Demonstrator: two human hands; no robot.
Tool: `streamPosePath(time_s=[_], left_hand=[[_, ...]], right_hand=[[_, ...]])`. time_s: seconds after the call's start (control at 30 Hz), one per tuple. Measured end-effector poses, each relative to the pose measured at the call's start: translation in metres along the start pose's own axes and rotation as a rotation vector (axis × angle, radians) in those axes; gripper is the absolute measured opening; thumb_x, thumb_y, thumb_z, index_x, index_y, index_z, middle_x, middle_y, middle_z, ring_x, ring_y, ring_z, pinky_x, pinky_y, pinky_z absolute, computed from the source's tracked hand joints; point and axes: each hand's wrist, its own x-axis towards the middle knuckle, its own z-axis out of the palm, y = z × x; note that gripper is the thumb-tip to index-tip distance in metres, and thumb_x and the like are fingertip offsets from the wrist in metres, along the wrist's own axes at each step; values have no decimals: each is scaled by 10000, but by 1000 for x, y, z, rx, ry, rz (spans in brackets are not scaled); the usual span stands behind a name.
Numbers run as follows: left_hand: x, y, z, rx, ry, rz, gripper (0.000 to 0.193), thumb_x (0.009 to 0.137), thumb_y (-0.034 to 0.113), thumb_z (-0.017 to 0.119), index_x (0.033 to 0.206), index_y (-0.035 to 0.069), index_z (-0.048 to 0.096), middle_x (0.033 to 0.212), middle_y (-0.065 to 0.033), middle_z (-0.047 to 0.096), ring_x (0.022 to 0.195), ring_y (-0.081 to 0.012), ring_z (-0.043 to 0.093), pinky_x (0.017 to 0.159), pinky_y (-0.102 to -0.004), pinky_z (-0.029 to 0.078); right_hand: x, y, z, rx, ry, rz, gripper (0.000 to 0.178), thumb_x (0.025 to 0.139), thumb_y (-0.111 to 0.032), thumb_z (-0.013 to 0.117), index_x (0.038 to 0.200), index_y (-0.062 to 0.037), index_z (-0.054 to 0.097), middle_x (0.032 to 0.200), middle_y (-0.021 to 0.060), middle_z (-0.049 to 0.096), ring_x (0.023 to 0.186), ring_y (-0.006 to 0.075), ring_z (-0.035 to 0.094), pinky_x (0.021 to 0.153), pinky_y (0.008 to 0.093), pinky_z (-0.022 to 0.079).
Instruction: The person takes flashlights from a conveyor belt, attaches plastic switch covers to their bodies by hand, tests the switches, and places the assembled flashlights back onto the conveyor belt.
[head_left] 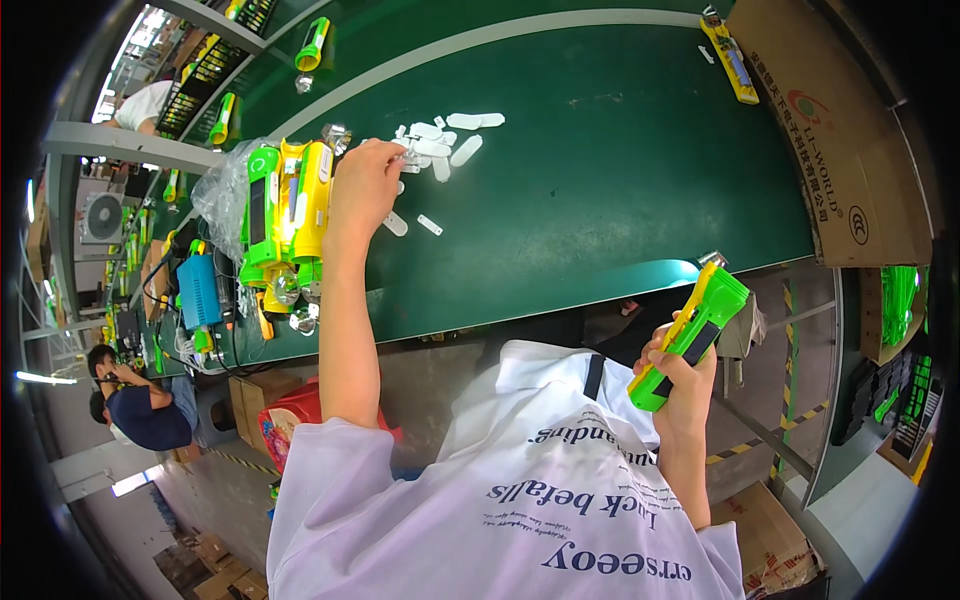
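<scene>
My right hand (684, 372) is wrapped around a green and yellow flashlight (697, 325) with a dark panel on its side. The flashlight is tilted past the table's near edge, its shiny lamp end pointing up toward the table, where a bright patch glows. My left hand (368, 185) reaches over the table with its fingers bent together at the edge of a pile of white plastic pieces (432, 148). What its fingertips hold, if anything, is hidden. Left of this hand lies a cluster of green and yellow flashlights (263, 215), some with shiny lamp ends.
On the green table (600, 150), a yellow open flashlight half (737, 70) lies far right beside a cardboard box (830, 130). A clear plastic bag (222, 195) and a blue box-shaped device (199, 289) with cables are at left. Another person (150, 405) is beyond.
</scene>
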Motion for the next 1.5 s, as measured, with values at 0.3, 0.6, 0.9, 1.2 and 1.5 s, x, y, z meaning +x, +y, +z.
streamPosePath(time_s=[0.3,0.6,0.9,1.2,1.5], left_hand=[[14,20,17,13,1,109,155,846,72,663,993,38,702,943,-102,638,914,-311,612,799,-398,491],[25,23,6,48,-138,264,154,815,90,700,962,49,711,929,-89,647,931,-283,604,816,-384,485],[-64,104,36,-313,-28,621,247,696,-78,672,912,40,688,940,-111,648,854,-276,664,728,-352,558],[-54,129,17,-286,-102,498,346,710,-94,622,1018,50,685,1097,-106,660,986,-274,650,805,-367,544],[-30,144,25,59,-393,813,123,818,97,625,916,25,608,875,-75,552,858,-237,577,786,-371,488]], right_hand=[[-6,3,-9,-18,47,17,513,665,76,587,1154,0,454,806,103,580,609,209,608,565,329,508],[-3,3,-11,-20,19,6,535,661,85,596,1171,11,455,802,99,579,615,206,610,568,327,513],[2,5,-7,-71,28,52,581,656,45,579,1214,31,417,819,102,564,625,203,593,582,340,520],[6,1,-13,-13,-1,75,517,670,112,611,1151,-8,465,829,92,590,646,204,616,602,349,534],[-1,-1,-6,-67,-34,57,564,679,64,619,1207,44,422,802,97,580,610,206,614,578,329,523]])
